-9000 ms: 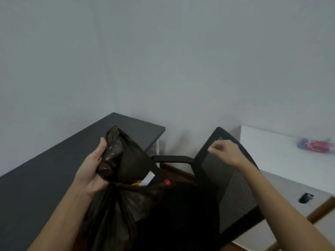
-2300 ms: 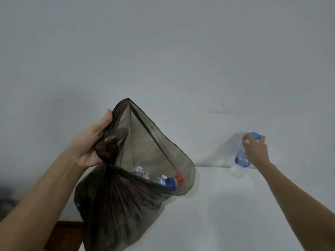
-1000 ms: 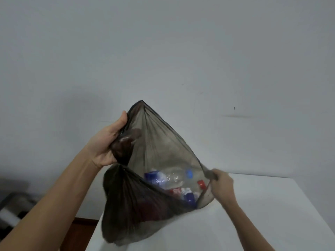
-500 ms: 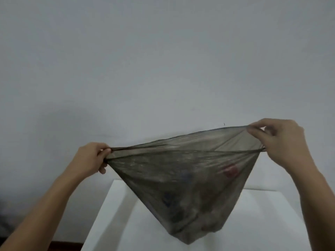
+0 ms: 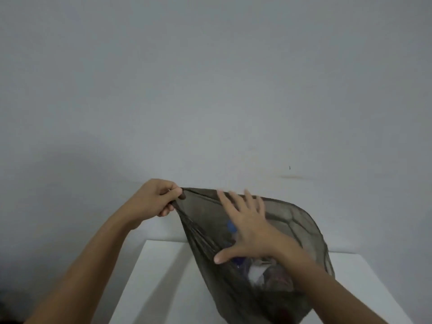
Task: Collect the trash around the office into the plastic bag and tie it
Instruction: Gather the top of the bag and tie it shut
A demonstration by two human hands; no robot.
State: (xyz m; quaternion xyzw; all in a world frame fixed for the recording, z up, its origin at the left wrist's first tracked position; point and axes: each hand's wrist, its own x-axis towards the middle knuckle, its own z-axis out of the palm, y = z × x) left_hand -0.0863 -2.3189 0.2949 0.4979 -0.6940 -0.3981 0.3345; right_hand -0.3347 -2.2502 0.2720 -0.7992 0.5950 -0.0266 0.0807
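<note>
A thin dark, see-through plastic bag (image 5: 301, 232) hangs above the white table (image 5: 149, 284), full of trash; blue bottle caps and white scraps show through its side. My left hand (image 5: 156, 201) pinches the left corner of the bag's rim and holds it up. My right hand (image 5: 245, 228) is spread flat, fingers apart, against the near side of the bag just below the rim, holding nothing. The bag's right rim sags in a loose curve.
A plain grey wall (image 5: 210, 90) fills the background, with a small dark mark (image 5: 289, 168) to the right. The white table's left edge drops off to a dark area at the lower left.
My right hand has let go of the bag's right rim corner and moved left onto the bag's near side, fingers spread. My left hand has shifted right and up, still pinching the rim.
</note>
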